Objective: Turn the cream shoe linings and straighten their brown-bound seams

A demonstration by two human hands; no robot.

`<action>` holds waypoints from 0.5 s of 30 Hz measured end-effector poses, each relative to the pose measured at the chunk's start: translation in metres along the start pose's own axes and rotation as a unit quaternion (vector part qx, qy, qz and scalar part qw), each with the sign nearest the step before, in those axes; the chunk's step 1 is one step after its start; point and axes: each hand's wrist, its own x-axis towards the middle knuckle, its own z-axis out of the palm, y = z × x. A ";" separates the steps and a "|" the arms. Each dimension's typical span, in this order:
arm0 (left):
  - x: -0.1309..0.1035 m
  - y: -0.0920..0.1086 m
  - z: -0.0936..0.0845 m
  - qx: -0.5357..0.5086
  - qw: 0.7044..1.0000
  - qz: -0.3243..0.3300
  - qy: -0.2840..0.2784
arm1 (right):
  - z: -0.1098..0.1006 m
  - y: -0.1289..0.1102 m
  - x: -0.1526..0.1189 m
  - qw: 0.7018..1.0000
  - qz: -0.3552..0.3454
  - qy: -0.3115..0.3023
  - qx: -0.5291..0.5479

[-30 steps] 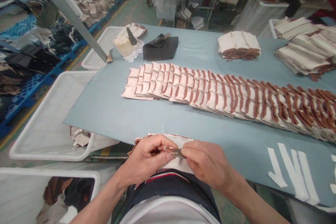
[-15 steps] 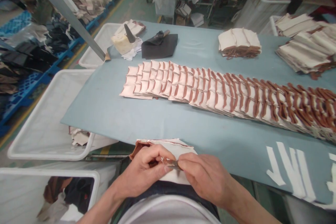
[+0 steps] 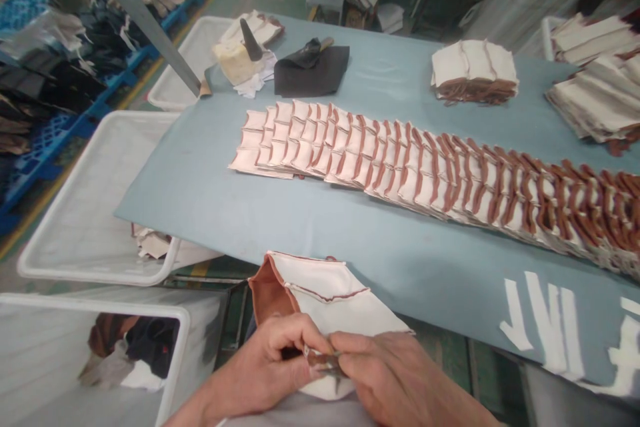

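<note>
A sewn leather piece (image 3: 345,313), off-white on its outer face and brown inside with raised stitched seams, lies at the table's near edge and over my lap. My left hand (image 3: 270,360) pinches its near edge between thumb and forefinger. Close against those fingertips, my right hand (image 3: 390,370) is closed round a small metal tool (image 3: 330,361), which looks like a pair of thread snips; most of it is hidden in the fingers. The tool's tip meets the seam edge by my left thumb.
Overlapping sewn pieces (image 3: 375,153) run in a long row across the blue table (image 3: 200,193). Behind stand a stack of pieces (image 3: 473,70), black material (image 3: 313,73) and a dark cone (image 3: 250,40). White strips (image 3: 547,320) lie right; white bins (image 3: 95,193) stand left.
Both hands have moved slightly down towards my body, still together. More of the piece now shows, with its brown inside opened out at the left. The view has shifted a little.
</note>
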 end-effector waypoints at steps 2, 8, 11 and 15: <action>0.000 -0.001 0.000 0.001 1.000 0.005 -0.001 | -0.003 0.000 0.003 0.999 0.016 -0.036 0.016; -0.001 0.002 -0.001 -0.008 1.000 0.005 -0.008 | -0.002 0.001 0.006 0.994 0.040 -0.086 0.059; -0.002 0.001 -0.003 -0.006 1.000 0.003 -0.010 | 0.000 0.001 0.005 0.995 0.033 -0.073 0.063; -0.003 -0.001 -0.003 0.008 1.000 0.004 -0.006 | 0.002 0.003 0.004 0.994 0.043 -0.078 0.070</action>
